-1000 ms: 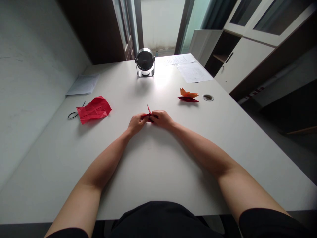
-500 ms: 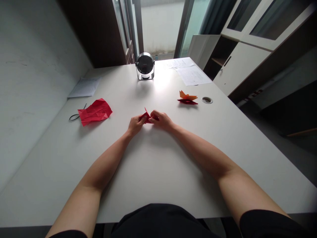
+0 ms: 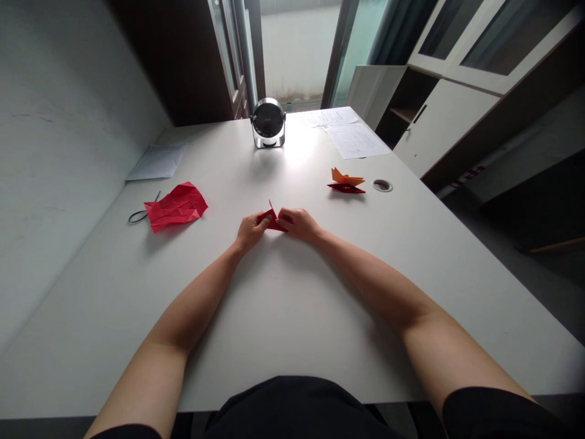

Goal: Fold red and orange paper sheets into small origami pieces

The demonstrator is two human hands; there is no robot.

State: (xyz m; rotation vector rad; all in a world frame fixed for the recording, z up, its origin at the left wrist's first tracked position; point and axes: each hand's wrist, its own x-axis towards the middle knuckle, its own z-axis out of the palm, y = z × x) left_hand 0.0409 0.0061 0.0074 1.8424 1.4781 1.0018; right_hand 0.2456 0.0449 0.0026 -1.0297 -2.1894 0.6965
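Observation:
Between my two hands is a small folded piece of red paper (image 3: pixel 275 224), with one thin flap standing up from it. My left hand (image 3: pixel 251 230) pinches its left side, thumb on top. The fingers of my right hand (image 3: pixel 299 223) are closed on its right side, hiding part of the folds. Off to the left lies a creased sheet of red paper (image 3: pixel 177 207). Over to the right, an orange folded paper piece (image 3: pixel 346 177) rests against a dark red folded paper piece (image 3: pixel 347 188).
A round black device on a metal stand (image 3: pixel 268 122) is at the back of the white table (image 3: pixel 292 317). Printed sheets (image 3: pixel 356 139) lie back right, a paper packet (image 3: pixel 156 161) back left. A black cord loop (image 3: pixel 137 216) and a ringed table hole (image 3: pixel 382 185) flank the middle.
The fingers of my right hand have shifted slightly on the red paper, and more of its lower right edge shows. The other things stay where they were.

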